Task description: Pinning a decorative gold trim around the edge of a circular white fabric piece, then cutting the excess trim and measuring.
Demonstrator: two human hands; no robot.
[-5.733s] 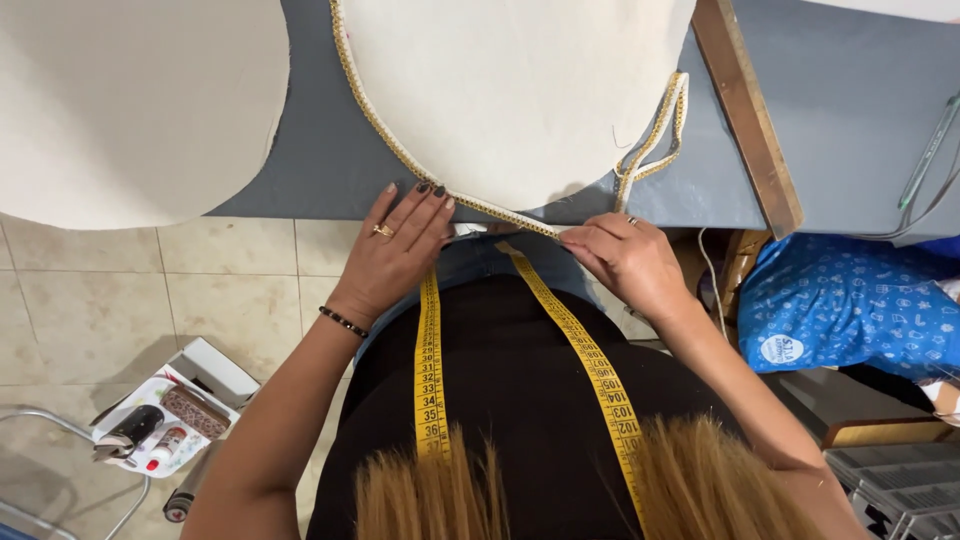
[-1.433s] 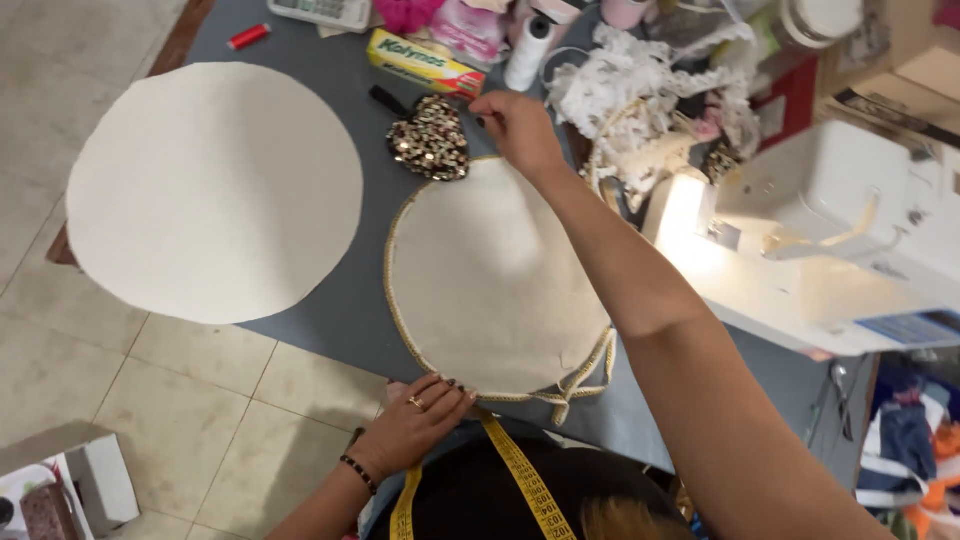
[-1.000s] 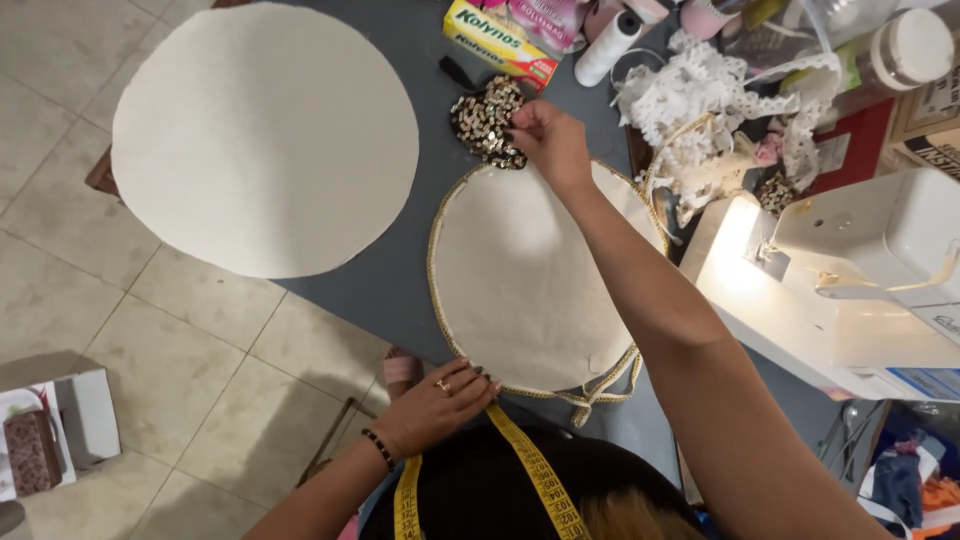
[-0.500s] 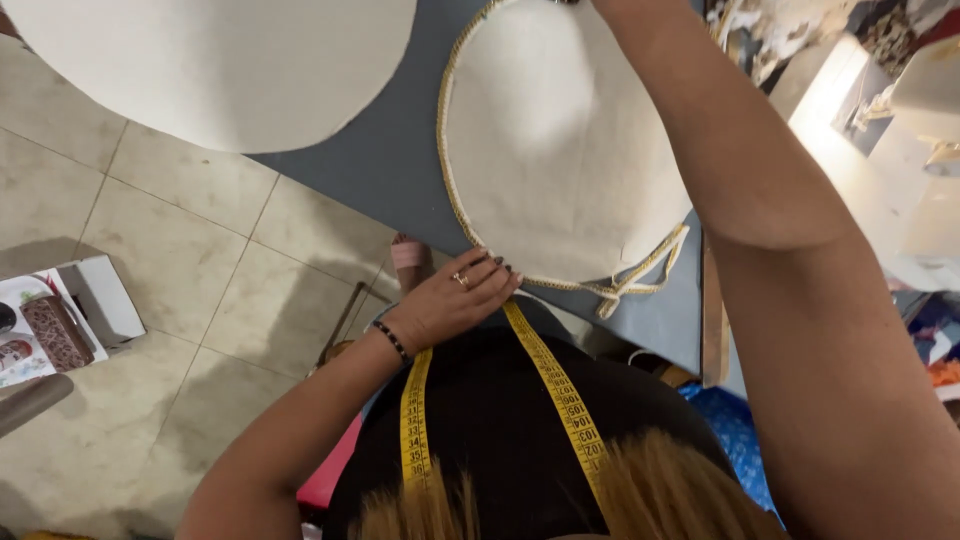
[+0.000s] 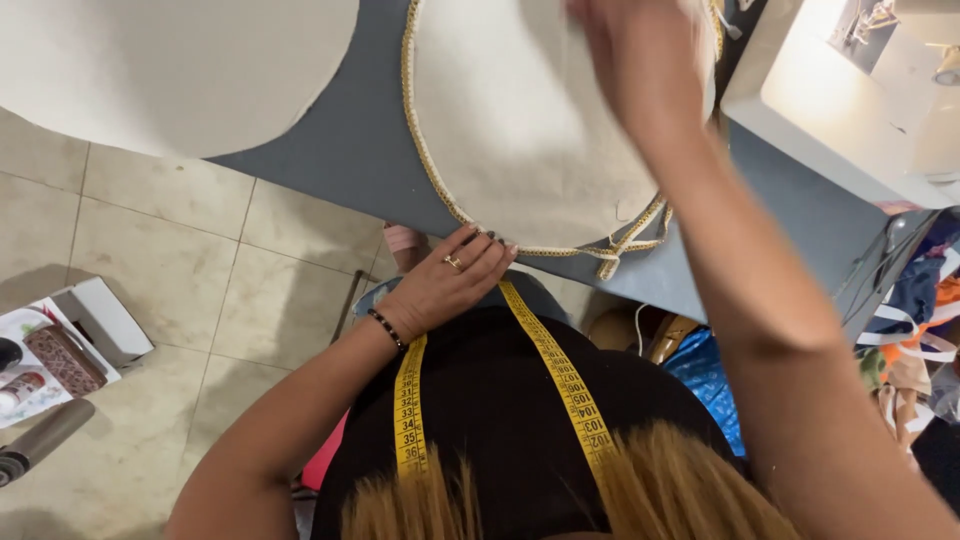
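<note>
At the table edge: person stands over a grey table, head camera looking straight down.
Work piece: round cream fabric disc edged with gold braid trim, lying flat and overhanging the near table edge slightly.
Trim ends: two loose tails cross at the disc's near rim, right of the left hand.
Left hand: fingers spread flat, tips pressing the near rim of the disc; grips nothing. Judged to pin the disc so it does not slide.
Right hand: reaches over the far part of the disc, blurred; cannot tell whether it is open or holding anything.
Disc relative to hands: between them, left at the near rim, right above the far side.
Second disc: larger, plain cream, untrimmed, well apart to the left.
Tape measure: yellow, draped round the neck, both ends free, within reach.
Sewing machine: white, lamp lit, just beside the trimmed disc on the right.
Floor: beige tiles, small open box at left.
</note>
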